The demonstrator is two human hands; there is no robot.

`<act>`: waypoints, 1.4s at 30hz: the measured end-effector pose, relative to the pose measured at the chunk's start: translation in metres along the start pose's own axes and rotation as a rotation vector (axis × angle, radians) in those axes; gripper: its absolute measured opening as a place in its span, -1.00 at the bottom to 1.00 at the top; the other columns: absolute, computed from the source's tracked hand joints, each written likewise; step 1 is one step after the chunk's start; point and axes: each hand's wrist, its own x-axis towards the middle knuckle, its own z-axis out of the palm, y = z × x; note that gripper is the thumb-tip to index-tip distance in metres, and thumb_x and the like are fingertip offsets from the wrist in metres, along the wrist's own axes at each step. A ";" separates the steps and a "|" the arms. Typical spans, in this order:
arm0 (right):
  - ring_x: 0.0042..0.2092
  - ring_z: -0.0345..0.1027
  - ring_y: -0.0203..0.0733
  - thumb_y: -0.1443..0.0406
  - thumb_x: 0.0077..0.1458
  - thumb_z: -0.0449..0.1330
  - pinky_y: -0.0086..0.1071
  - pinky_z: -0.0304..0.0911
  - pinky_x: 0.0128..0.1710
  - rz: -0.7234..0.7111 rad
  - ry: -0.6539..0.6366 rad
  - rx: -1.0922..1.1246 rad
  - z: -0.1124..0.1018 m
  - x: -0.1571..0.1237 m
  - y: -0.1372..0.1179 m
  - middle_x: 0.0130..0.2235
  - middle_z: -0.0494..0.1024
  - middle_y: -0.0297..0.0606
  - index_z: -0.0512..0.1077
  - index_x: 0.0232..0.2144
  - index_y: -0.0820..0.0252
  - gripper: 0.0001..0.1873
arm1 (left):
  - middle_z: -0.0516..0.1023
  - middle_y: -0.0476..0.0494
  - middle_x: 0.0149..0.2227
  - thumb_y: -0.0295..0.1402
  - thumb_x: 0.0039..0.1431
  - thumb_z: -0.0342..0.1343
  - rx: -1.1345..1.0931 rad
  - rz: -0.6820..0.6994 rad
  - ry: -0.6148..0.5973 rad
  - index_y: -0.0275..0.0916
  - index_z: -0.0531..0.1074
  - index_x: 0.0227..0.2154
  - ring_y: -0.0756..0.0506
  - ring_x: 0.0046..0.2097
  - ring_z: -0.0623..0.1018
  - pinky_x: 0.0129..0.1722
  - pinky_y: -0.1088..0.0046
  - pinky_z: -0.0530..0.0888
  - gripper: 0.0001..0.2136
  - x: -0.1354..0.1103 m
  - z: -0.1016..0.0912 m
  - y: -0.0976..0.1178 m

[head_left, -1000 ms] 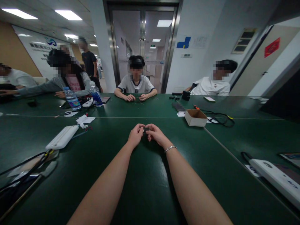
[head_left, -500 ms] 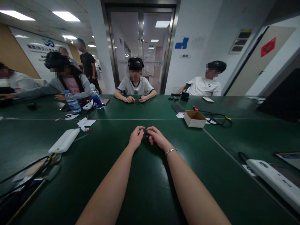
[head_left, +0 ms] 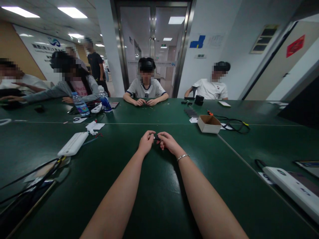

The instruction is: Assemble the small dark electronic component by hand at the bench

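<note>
In the middle of the head view, a small dark object [head_left: 156, 138] with a light, metallic-looking end spans the space between my two hands. It is too small and too covered by fingers to name its kind. My left hand [head_left: 146, 142] is closed on the light end, with thumb and forefinger pinching it. From the other side, my right hand [head_left: 168, 143] grips the dark part, its fingers curled; a silver bracelet [head_left: 183, 157] circles that wrist. Both hands are just above the green table [head_left: 159, 186].
At the right stand an open cardboard box [head_left: 209, 125] and a long white device [head_left: 294, 186]. A white power bank-like block [head_left: 73, 144] with black cables lies left. Water bottles [head_left: 80, 104] stand further back. Several people sit around the table, one directly opposite [head_left: 146, 87].
The view has shifted slightly. My hands keep hold of the small dark object, with little change in grip. Across the table, the opposite person's hands have come closer together.
</note>
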 end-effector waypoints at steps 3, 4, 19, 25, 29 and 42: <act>-0.60 0.35 -0.39 0.34 -0.11 0.31 -0.53 0.32 -0.66 -0.018 -0.022 0.029 0.000 0.000 0.000 -0.45 0.44 -0.44 0.31 -0.20 0.15 -0.62 | 0.27 0.08 -0.60 -0.29 0.19 -0.07 -0.009 -0.003 -0.006 -0.23 0.37 -0.16 0.04 -0.55 0.28 -0.52 0.56 0.19 -0.77 0.000 0.000 0.000; -0.61 0.35 -0.38 0.31 -0.09 0.30 -0.52 0.32 -0.66 -0.004 -0.019 0.030 0.000 0.000 0.000 -0.45 0.44 -0.43 0.30 -0.19 0.15 -0.63 | 0.27 0.08 -0.61 -0.29 0.19 -0.07 -0.015 -0.004 -0.006 -0.23 0.37 -0.16 0.04 -0.55 0.28 -0.52 0.56 0.19 -0.77 0.000 0.000 0.000; -0.54 0.41 -0.34 0.37 -0.08 0.32 -0.46 0.41 -0.55 -0.003 -0.020 0.088 -0.002 -0.001 -0.001 -0.41 0.46 -0.39 0.31 -0.20 0.15 -0.63 | 0.28 0.08 -0.60 -0.27 0.19 -0.06 -0.001 -0.015 -0.002 -0.23 0.38 -0.16 0.04 -0.56 0.28 -0.52 0.55 0.19 -0.77 -0.001 0.001 0.002; -0.60 0.34 -0.38 0.33 -0.01 0.28 -0.52 0.33 -0.63 0.003 0.031 0.052 -0.002 -0.001 0.000 -0.45 0.44 -0.37 0.33 -0.26 0.20 -0.74 | 0.27 0.07 -0.61 -0.30 0.20 -0.07 -0.030 0.000 -0.001 -0.24 0.38 -0.17 0.04 -0.55 0.29 -0.52 0.56 0.20 -0.78 -0.001 0.001 0.002; -0.53 0.41 -0.35 0.38 -0.08 0.31 -0.48 0.40 -0.54 -0.020 0.008 0.080 -0.002 -0.001 0.002 -0.39 0.45 -0.35 0.33 -0.23 0.19 -0.67 | 0.27 0.07 -0.60 -0.29 0.21 -0.08 -0.020 0.001 0.004 -0.25 0.38 -0.16 0.04 -0.54 0.29 -0.52 0.56 0.20 -0.77 -0.001 0.000 0.003; -0.64 0.30 -0.40 0.32 0.05 0.21 -0.55 0.28 -0.70 -0.009 0.020 -0.034 0.001 0.000 0.002 -0.50 0.41 -0.43 0.30 -0.22 0.21 -0.78 | 0.27 0.07 -0.61 -0.30 0.21 -0.07 -0.006 -0.001 0.008 -0.25 0.39 -0.18 0.04 -0.54 0.29 -0.51 0.55 0.20 -0.78 -0.001 0.000 0.004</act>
